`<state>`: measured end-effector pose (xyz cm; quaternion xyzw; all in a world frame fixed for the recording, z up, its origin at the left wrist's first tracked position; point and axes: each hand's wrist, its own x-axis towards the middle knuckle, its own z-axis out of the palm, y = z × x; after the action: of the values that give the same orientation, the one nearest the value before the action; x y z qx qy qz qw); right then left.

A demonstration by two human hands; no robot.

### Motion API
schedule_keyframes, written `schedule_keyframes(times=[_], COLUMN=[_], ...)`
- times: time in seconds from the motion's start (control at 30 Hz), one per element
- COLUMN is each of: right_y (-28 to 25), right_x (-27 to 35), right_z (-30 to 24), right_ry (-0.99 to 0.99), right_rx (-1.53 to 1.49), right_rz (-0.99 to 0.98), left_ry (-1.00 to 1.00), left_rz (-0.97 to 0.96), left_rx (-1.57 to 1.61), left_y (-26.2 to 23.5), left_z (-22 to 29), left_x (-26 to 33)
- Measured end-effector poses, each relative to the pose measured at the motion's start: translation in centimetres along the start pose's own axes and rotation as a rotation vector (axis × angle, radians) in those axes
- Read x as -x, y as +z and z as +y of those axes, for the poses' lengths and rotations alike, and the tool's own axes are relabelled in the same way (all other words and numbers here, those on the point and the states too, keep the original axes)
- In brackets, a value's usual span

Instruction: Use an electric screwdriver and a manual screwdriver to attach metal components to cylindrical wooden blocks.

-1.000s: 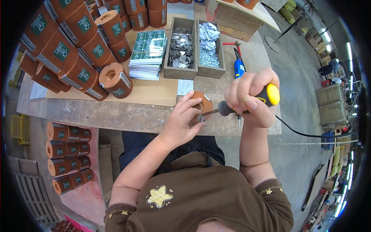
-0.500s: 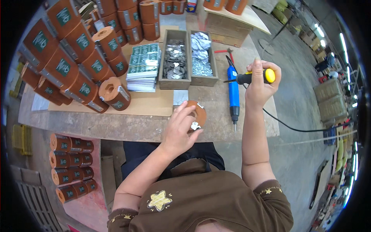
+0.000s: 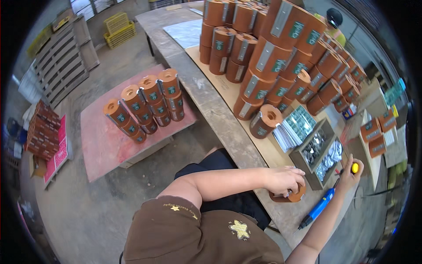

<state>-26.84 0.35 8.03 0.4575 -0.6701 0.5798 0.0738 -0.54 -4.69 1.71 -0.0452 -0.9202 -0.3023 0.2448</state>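
My left hand (image 3: 283, 180) lies over an orange-brown hollow cylinder (image 3: 297, 195) near the table's front edge, its fingers curled onto the top. Whatever small piece may be under those fingers is hidden. My right hand (image 3: 348, 174), farther right, is closed round a screwdriver (image 3: 354, 167) with a yellow-ended handle; its shaft barely shows. Between the two hands a blue electric screwdriver (image 3: 319, 207) rests on the table. Beyond my left hand stands a wooden two-part box (image 3: 303, 165), with dark metal pieces in one compartment and shiny silvery pieces in the other.
Green labels (image 3: 300, 124) sit in stacks beside the box. Many finished-looking cylinders (image 3: 266, 57) are piled high on the table (image 3: 211, 103). More cylinders (image 3: 151, 97) stand on a low pink platform (image 3: 99, 145) at the left. A person in a dark cap (image 3: 334, 18) is behind the piles.
The view has swung to the left, bringing the pink platform fully into sight. My left hand stays at the cylinder, now with its fingers over the top. My right hand still holds the screwdriver.
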Motion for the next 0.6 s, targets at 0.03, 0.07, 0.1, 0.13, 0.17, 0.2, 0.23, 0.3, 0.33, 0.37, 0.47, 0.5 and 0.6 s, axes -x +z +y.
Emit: schedule_keyframes(times=[0.03, 0.07, 0.1, 0.13, 0.17, 0.2, 0.23, 0.3, 0.33, 0.37, 0.47, 0.5, 0.6], right_y=[0.1, 0.2, 0.3, 0.0, -0.4, -1.1, -1.7, -3.3, -3.6, -3.6, -1.9, -1.8, -2.1], right_x=[-0.7, -1.2, -1.4, -1.3, -1.1, -0.1, 0.8, 3.7, 5.3, 6.9, 10.6, 11.4, 13.8], right_z=[0.0, 0.2, 0.8, 1.5, 2.2, 3.3, 4.3, 6.6, 7.4, 7.9, 6.7, 6.0, 5.0], right_ry=[-0.143, -0.282, -0.283, -0.277, -0.273, -0.144, -0.138, -0.159, -0.185, -0.210, -0.250, -0.218, 0.045], right_rx=[0.052, 0.106, 0.101, 0.088, 0.077, 0.053, 0.075, 0.025, 0.041, 0.066, 0.090, 0.144, 0.078], right_rz=[0.015, 0.035, 0.030, 0.045, 0.061, 0.046, 0.063, 0.129, 0.175, 0.226, 0.288, 0.227, 0.179], left_ry=[-0.025, -0.043, -0.049, -0.107, -0.162, -0.163, -0.141, -0.147, -0.139, -0.133, -0.140, -0.140, -0.156], left_rz=[-0.009, -0.026, -0.023, -0.012, 0.000, 0.029, 0.018, 0.200, 0.255, 0.275, 0.263, 0.285, 0.243], left_rx=[0.018, -0.042, -0.044, -0.039, -0.033, -0.082, -0.068, -0.067, -0.032, 0.004, 0.053, 0.063, 0.155], left_y=[-0.3, -0.4, -0.4, -0.5, -0.2, 1.3, 2.2, 3.7, 4.3, 4.5, 3.8, 3.9, 2.8], left_z=[0.1, 0.2, 0.6, 1.6, 2.3, 2.3, 2.4, 2.7, 2.4, 2.2, 2.0, 1.5, 1.0], left_x=[0.2, 0.4, 0.7, 0.8, 0.7, 0.9, 0.7, 0.6, 0.6, 0.6, 0.7, 0.9, 0.8])
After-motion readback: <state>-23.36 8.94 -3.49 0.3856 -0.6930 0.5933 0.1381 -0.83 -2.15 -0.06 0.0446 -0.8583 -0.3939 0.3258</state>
